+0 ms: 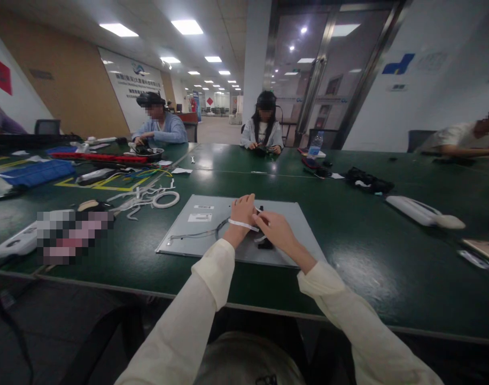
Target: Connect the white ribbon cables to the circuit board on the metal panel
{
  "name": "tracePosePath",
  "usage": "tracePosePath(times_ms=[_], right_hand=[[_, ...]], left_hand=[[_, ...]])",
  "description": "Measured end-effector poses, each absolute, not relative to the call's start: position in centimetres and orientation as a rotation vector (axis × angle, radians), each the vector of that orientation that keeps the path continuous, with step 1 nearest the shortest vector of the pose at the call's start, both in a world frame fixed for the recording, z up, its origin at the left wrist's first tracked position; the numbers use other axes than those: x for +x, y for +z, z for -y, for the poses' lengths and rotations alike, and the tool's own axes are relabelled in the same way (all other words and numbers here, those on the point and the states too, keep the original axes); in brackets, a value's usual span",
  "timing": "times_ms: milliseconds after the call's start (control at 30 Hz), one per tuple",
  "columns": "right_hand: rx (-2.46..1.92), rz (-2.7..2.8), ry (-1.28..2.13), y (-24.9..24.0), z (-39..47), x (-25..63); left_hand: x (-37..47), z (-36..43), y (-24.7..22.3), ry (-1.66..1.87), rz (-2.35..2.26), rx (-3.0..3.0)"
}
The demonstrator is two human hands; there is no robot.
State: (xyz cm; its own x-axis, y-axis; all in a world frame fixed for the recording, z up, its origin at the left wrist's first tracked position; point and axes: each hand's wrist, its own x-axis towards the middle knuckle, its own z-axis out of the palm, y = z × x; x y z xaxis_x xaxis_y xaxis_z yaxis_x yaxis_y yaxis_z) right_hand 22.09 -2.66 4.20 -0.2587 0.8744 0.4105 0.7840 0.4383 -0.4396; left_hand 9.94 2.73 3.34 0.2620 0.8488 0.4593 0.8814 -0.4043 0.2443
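Note:
A flat grey panel (284, 209) lies on the table before me, with white labels (200, 217) and a thin grey cable (192, 235) on its left part. Over its middle, my left hand (243, 209) is closed with curled fingers; what they hold, if anything, is hidden. A narrow white strip (242, 224) runs across my left wrist. My right hand (275, 227) meets the left one, thumb and finger pinched at a small white strip end between the hands. Beneath the hands sits a black part (265, 244), mostly covered.
On the left are a coil of white tubing (166, 200), loose strips, a blue tray (36, 172) and a white device (23, 235). Another white device (412, 211), a black bundle (368, 180) and a bottle (315, 144) stand right. Several people sit around the green table (360, 256).

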Motion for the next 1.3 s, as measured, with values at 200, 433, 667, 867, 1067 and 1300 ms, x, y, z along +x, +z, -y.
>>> tracePosePath(times_ms=[200,433,667,867,1067,1300], right_hand=[[-1.223,2.143,0.281,4.1,3.0,21.4],[-0.998,2.082,0.569,4.1,3.6,21.2],[-0.868,1.958,0.737,4.9,4.1,20.8],[-0.952,1.662,0.761,5.8,4.2,21.4],[-1.107,1.609,0.706,4.7,3.5,21.6],[-1.179,1.731,0.683,3.9,3.2,21.5]], left_hand=[[9.7,-3.1,3.5,-1.026,1.757,-2.304],[8.8,-3.3,3.5,-0.984,1.665,-2.302],[7.6,-3.3,4.2,-1.104,1.529,-2.293],[5.2,-4.2,4.3,-1.808,1.681,-2.443],[4.6,-3.3,4.8,-2.355,1.795,-3.165],[4.7,-1.5,5.6,-2.360,1.635,-3.154]])
